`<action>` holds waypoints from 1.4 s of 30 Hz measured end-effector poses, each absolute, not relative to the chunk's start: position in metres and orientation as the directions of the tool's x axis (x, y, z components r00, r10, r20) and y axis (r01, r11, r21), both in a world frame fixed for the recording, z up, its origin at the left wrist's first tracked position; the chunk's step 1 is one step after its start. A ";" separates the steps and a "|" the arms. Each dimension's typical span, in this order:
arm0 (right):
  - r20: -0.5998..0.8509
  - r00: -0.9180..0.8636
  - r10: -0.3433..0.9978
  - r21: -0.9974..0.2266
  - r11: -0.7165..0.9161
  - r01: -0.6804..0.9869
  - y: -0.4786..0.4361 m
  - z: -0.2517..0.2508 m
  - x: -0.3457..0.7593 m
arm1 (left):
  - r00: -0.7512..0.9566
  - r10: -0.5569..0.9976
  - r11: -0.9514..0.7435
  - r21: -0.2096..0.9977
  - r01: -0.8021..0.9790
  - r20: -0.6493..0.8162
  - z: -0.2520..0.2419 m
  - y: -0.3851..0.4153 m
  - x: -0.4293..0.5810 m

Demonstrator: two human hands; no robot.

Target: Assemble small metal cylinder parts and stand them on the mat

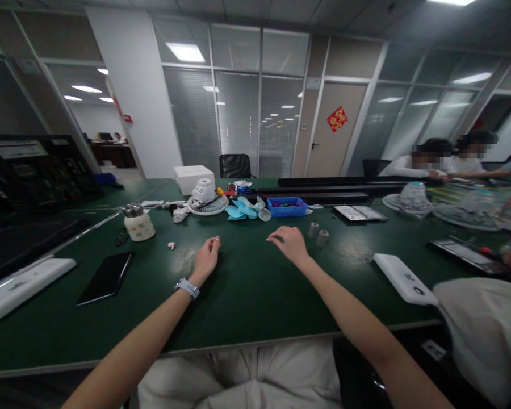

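Note:
My left hand, with a watch on the wrist, is raised a little over the green table. Its fingertips are pinched together, and anything between them is too small to name. To its left lies a small white piece. My right hand hovers over the table with its fingers bent and pressed together; what they may hold is hidden. Two grey metal cylinders stand just right of it. Blue fan blades and a blue tray of small parts lie beyond both hands.
A black phone, a jar and a white panel are at the left. A white fan head sits behind. Another white panel lies at the right, near a person's sleeve.

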State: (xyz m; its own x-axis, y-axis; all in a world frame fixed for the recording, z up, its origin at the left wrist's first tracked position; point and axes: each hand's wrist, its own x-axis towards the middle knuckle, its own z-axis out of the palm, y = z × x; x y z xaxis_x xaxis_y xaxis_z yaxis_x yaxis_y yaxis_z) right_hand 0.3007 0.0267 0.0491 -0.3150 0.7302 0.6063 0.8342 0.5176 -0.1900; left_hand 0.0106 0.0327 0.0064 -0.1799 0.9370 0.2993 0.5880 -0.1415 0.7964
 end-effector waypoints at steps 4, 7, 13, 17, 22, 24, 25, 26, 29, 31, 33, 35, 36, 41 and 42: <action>0.622 0.189 0.760 -0.361 0.064 0.931 0.034 0.067 0.401 | -0.172 0.941 -0.130 0.783 0.609 0.290 0.008 0.032 0.012; 0.521 0.363 0.773 -0.399 -0.155 0.904 0.037 0.065 0.439 | -0.161 0.947 -0.121 0.773 0.622 0.278 0.008 0.032 0.013; 0.375 0.426 0.824 -0.381 -0.282 0.881 0.036 0.058 0.437 | -0.148 0.944 -0.144 0.770 0.622 0.296 0.008 0.030 0.013; 0.432 0.443 0.786 -0.368 -0.295 0.882 0.037 0.058 0.433 | -0.147 0.946 -0.136 0.766 0.628 0.289 0.009 0.029 0.013; 0.400 0.462 0.791 -0.353 -0.333 0.875 0.040 0.056 0.433 | -0.135 0.948 -0.137 0.756 0.640 0.286 0.009 0.029 0.013; 0.386 0.470 0.794 -0.346 -0.347 0.871 0.040 0.055 0.432 | -0.131 0.949 -0.139 0.755 0.641 0.286 0.009 0.028 0.013; 0.380 0.469 0.797 -0.342 -0.350 0.872 0.040 0.054 0.432 | -0.127 0.950 -0.142 0.753 0.642 0.287 0.009 0.028 0.013; 0.377 0.463 0.802 -0.337 -0.347 0.875 0.040 0.054 0.432 | -0.121 0.950 -0.146 0.751 0.644 0.289 0.009 0.029 0.013; 0.434 0.433 0.790 -0.323 -0.313 0.893 0.041 0.051 0.431 | -0.110 0.950 -0.153 0.744 0.651 0.292 0.009 0.029 0.013; 0.521 0.411 0.749 -0.321 -0.274 0.907 0.044 0.049 0.430 | -0.106 0.950 -0.157 0.742 0.652 0.294 0.008 0.030 0.013; 0.589 0.385 0.711 -0.308 -0.243 0.920 0.052 0.045 0.428 | -0.106 0.949 -0.158 0.741 0.653 0.296 0.007 0.030 0.013; 0.613 0.359 0.704 -0.279 -0.231 0.932 0.062 0.039 0.425 | -0.100 0.949 -0.163 0.737 0.655 0.299 0.007 0.030 0.014; 0.615 0.347 0.708 -0.263 -0.231 0.937 0.067 0.035 0.424 | -0.097 0.949 -0.166 0.737 0.655 0.300 0.007 0.030 0.014; 0.623 0.316 0.715 -0.240 -0.210 0.948 0.084 0.018 0.422 | -0.098 0.946 -0.177 0.744 0.645 0.310 0.008 0.028 0.015; 0.628 0.314 0.712 -0.254 -0.195 0.948 0.085 0.017 0.422 | -0.097 0.945 -0.180 0.743 0.645 0.313 0.008 0.028 0.015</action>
